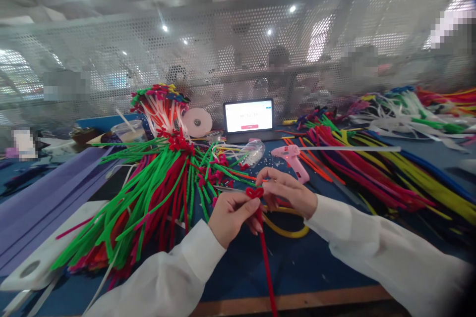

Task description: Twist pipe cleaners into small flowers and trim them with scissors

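Note:
My left hand (234,215) is closed, thumb and fingers pinching a red pipe cleaner (266,262). Its top is bent into small heart-like loops above my thumb, while the long straight end hangs down past the table's front edge. At the right side of those loops, the curled fingers of my right hand (286,190) meet the pipe cleaner; their exact grip is partly hidden. A pointed metal blade (226,189) shows just behind my left hand. Under my right hand lies a yellow loop (288,230), perhaps a scissors handle; its join to the blade is covered.
Green and red pipe-cleaner stems (148,198) pile up at left, beside a white board-like object (55,247) and purple sheets (55,193). A pink glue gun (292,156) with a long glue stick, a lit tablet (248,118) and coloured pipe cleaners (375,168) lie beyond and right.

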`<state>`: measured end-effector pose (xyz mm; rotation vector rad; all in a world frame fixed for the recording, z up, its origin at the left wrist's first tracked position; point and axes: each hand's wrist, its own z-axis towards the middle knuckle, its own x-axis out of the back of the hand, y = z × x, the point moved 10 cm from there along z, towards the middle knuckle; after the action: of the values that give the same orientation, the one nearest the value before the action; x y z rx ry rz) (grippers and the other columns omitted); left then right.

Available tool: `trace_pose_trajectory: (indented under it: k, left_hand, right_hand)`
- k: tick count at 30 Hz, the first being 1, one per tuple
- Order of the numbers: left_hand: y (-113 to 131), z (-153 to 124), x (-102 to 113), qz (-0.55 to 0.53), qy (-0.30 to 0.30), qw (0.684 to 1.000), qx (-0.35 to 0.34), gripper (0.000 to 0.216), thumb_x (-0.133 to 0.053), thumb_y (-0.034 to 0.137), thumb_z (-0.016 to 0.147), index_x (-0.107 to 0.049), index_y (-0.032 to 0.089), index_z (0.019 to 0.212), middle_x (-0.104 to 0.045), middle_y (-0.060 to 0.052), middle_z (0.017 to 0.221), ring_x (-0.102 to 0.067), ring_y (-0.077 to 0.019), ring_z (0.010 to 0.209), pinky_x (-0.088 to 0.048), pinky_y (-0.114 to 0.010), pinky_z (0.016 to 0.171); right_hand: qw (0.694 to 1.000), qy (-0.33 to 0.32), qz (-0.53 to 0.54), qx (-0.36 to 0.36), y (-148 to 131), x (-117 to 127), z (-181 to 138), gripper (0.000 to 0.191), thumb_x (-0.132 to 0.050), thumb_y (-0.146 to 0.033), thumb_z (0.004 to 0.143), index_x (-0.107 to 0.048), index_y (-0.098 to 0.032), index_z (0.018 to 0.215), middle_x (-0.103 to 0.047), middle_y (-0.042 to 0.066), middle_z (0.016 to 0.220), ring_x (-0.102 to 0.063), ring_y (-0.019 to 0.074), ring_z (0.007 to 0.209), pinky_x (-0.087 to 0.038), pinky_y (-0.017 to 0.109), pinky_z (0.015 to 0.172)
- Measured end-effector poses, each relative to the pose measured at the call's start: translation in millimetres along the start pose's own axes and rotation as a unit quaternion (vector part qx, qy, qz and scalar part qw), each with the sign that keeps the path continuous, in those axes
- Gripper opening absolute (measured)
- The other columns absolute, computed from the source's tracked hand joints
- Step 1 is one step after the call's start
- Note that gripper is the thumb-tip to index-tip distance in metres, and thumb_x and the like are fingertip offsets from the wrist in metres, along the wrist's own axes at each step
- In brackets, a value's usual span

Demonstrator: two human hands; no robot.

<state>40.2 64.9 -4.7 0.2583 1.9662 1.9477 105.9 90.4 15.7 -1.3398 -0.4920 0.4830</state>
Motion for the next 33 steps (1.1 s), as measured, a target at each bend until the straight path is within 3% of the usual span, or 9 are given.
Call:
trace_pose_trajectory:
  k: [3, 7, 17, 21, 27, 30, 33]
  left_hand:
    - [2, -1, 0, -0.01, -0.004, 1.0, 0.001, 0.031, -0.056, 0.037, 0.069, -0.06, 0.007, 0.068, -0.058, -0.004, 0.054, -0.054, -0.0098, 0.04, -0.042, -0.019, 0.037]
    - [1, -2, -3, -0.016, -0.021, 1.0, 0.004, 0.029, -0.056, 0.035, 0.069, -0.061, 0.007, 0.067, -0.058, -0.004, 0.053, -0.054, -0.0102, 0.04, -0.043, -0.02, 0.038]
    - [-1, -2, -10, -0.011, -0.058, 0.998, 0.001, 0.027, -0.053, 0.033, 0.073, -0.06, 0.007, 0.069, -0.058, -0.005, 0.056, -0.054, -0.0095, 0.041, -0.043, -0.02, 0.04]
    - [3, -1, -5, 0.053, -0.051, 0.997, -0.008, 0.029, -0.055, 0.036, 0.07, -0.06, 0.007, 0.07, -0.056, -0.003, 0.051, -0.054, -0.0105, 0.04, -0.044, -0.021, 0.039]
    - [42, -4, 19, 0.209, 0.043, 0.969, -0.125, 0.027, -0.063, 0.027, 0.064, -0.061, 0.013, 0.088, -0.062, -0.004, 0.062, -0.06, -0.014, 0.053, -0.05, -0.023, 0.05]
    - [54, -7, 17, 0.252, 0.035, 0.952, -0.17, 0.017, -0.059, 0.024, 0.068, -0.064, 0.013, 0.079, -0.063, -0.005, 0.065, -0.061, -0.0141, 0.054, -0.051, -0.022, 0.053]
    - [54, -8, 15, 0.252, 0.022, 0.952, -0.17, 0.015, -0.058, 0.021, 0.069, -0.063, 0.013, 0.08, -0.063, -0.005, 0.066, -0.062, -0.014, 0.055, -0.052, -0.022, 0.053]
  right_hand:
    - [0.981, 0.001, -0.157, 0.113, -25, 4, -4, 0.028, -0.058, -0.028, 0.071, -0.05, -0.015, 0.095, -0.058, 0.002, 0.071, -0.055, 0.0114, 0.065, -0.044, 0.024, 0.061]
    - [0.956, 0.01, -0.24, 0.168, -36, 3, -8, 0.017, -0.057, -0.026, 0.072, -0.057, -0.015, 0.085, -0.06, 0.005, 0.074, -0.056, 0.0129, 0.067, -0.045, 0.025, 0.063]
    - [0.958, 0.035, -0.237, 0.16, -31, 8, -10, 0.007, -0.059, -0.021, 0.07, -0.059, -0.014, 0.072, -0.061, 0.004, 0.067, -0.057, 0.0117, 0.06, -0.044, 0.022, 0.054]
    - [0.962, 0.039, -0.223, 0.153, -31, 10, -10, 0.007, -0.06, -0.022, 0.07, -0.059, -0.014, 0.07, -0.061, 0.003, 0.066, -0.058, 0.0114, 0.06, -0.045, 0.021, 0.055]
    - [0.981, 0.01, -0.165, 0.105, -22, 6, -7, 0.009, -0.06, -0.022, 0.07, -0.057, -0.013, 0.071, -0.063, 0.004, 0.063, -0.06, 0.0121, 0.06, -0.048, 0.021, 0.056]
    - [0.983, 0.005, -0.151, 0.108, -22, 4, -7, 0.011, -0.06, -0.022, 0.069, -0.057, -0.012, 0.07, -0.063, 0.004, 0.063, -0.061, 0.0122, 0.059, -0.049, 0.022, 0.057]
    - [0.984, 0.008, -0.139, 0.109, -21, 5, -7, 0.011, -0.06, -0.022, 0.07, -0.057, -0.011, 0.071, -0.063, 0.004, 0.063, -0.061, 0.0121, 0.059, -0.049, 0.021, 0.057]
